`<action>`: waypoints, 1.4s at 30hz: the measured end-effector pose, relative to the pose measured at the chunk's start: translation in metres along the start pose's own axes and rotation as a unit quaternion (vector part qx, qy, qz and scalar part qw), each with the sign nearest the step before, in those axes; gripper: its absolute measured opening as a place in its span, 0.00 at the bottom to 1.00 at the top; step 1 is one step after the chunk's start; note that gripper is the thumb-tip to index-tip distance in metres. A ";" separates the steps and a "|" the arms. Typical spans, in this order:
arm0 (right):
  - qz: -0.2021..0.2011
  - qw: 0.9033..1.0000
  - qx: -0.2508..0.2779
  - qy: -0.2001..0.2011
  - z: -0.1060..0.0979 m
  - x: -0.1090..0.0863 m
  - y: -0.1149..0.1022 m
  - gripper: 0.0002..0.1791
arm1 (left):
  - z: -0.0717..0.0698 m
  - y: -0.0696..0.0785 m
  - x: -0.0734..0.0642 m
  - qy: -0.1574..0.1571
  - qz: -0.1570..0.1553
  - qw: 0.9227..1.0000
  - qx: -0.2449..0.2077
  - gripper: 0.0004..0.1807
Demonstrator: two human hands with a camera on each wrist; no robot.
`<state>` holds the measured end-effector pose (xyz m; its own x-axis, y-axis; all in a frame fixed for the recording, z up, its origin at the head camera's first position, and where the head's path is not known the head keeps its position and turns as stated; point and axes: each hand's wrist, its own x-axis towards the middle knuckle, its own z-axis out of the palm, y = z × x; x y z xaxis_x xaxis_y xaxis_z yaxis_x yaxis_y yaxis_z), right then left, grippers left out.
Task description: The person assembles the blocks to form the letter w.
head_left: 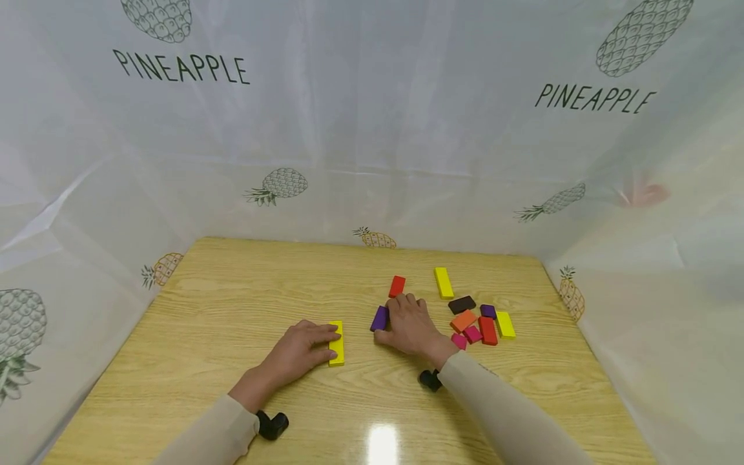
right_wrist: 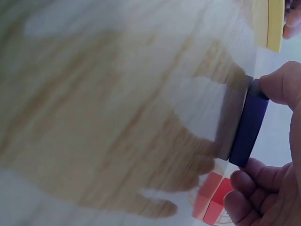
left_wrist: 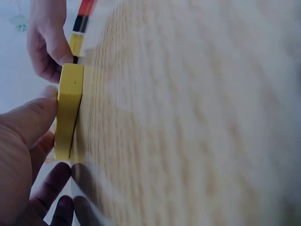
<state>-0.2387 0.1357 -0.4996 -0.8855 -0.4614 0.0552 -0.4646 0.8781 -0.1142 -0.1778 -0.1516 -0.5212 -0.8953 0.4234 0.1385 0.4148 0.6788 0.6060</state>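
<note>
My left hand (head_left: 299, 352) rests its thumb and fingertips on the upper face of a long yellow block (head_left: 340, 346), which lies flat on the wooden table. To the right, my right hand (head_left: 413, 326) pinches a purple block (head_left: 380, 319) by its ends. In the right wrist view the thumb touches one end of that purple block (right_wrist: 249, 127) and the fingertips are at the other. Just beyond the right fingers lies a red block (head_left: 397, 286). The left wrist view shows the yellow block (left_wrist: 69, 110) close up, under the left thumb.
On the right of the table (head_left: 244, 290) lies a loose group: an orange block (head_left: 463, 321), a black block (head_left: 462, 305), a second red block (head_left: 488, 330), pink pieces, a small purple piece and a yellow block (head_left: 506, 325). Another yellow block (head_left: 444, 283) lies farther back. Pineapple-printed sheeting surrounds the table.
</note>
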 end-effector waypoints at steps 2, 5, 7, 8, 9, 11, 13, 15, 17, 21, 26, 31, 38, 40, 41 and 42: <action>-0.004 1.000 -0.001 0.001 -0.001 0.002 0.000 0.33 | 0.000 0.000 0.000 -0.001 0.000 1.000 0.014 0.21; -0.013 1.000 0.000 0.011 -0.004 0.008 -0.001 0.34 | 0.001 0.002 0.001 0.001 0.005 0.999 0.033 0.21; -0.019 1.000 0.000 0.017 -0.007 0.013 -0.003 0.34 | 0.001 0.003 0.001 0.004 0.008 0.999 0.049 0.21; -0.023 1.000 -0.001 0.019 -0.009 0.016 -0.004 0.34 | 0.001 0.004 0.001 0.005 0.009 0.998 0.056 0.21; -0.028 0.999 -0.001 0.020 -0.010 0.020 -0.005 0.34 | 0.001 0.004 0.001 0.005 0.010 0.998 0.061 0.21; -0.039 0.999 -0.003 0.021 -0.013 0.026 -0.009 0.34 | 0.002 0.005 0.001 0.006 0.008 0.998 0.066 0.21; -0.052 0.998 -0.005 0.020 -0.016 0.033 -0.013 0.33 | 0.002 0.006 0.001 0.006 0.010 0.998 0.069 0.20; -0.068 0.997 -0.005 0.017 -0.018 0.040 -0.017 0.33 | 0.001 0.007 0.001 0.004 0.008 0.998 0.064 0.20; -0.084 0.996 -0.010 0.005 -0.021 0.046 -0.022 0.33 | 0.001 0.007 0.001 0.003 0.007 0.998 0.060 0.20; -0.112 0.993 -0.015 -0.025 -0.023 0.058 -0.031 0.34 | 0.001 0.007 0.001 0.000 0.007 0.999 0.050 0.20; -0.136 0.990 -0.018 -0.041 -0.020 0.073 -0.042 0.34 | 0.000 0.006 0.000 0.000 0.010 0.999 0.044 0.20; -0.141 0.988 -0.023 -0.059 -0.017 0.084 -0.050 0.34 | 0.000 0.006 0.000 0.000 0.013 0.999 0.036 0.20; -0.144 0.985 -0.032 -0.094 -0.011 0.091 -0.053 0.34 | 0.000 0.005 0.000 -0.006 0.015 0.999 0.040 0.20; -0.148 0.984 -0.030 -0.100 -0.009 0.093 -0.054 0.34 | 0.000 0.004 0.000 -0.009 0.011 0.999 0.041 0.20; -0.149 0.983 -0.028 -0.103 -0.008 0.093 -0.054 0.34 | 0.000 0.003 0.000 -0.010 0.010 0.999 0.041 0.20; -0.150 0.983 -0.026 -0.106 -0.008 0.094 -0.054 0.34 | 0.001 0.003 0.000 -0.011 0.009 0.999 0.042 0.21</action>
<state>-0.2971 0.0459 -0.4805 -0.6908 -0.7114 -0.1296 -0.7089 0.7016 -0.0723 -0.1766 -0.1493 -0.5201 -0.8841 0.4482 0.1320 0.4440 0.7183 0.5356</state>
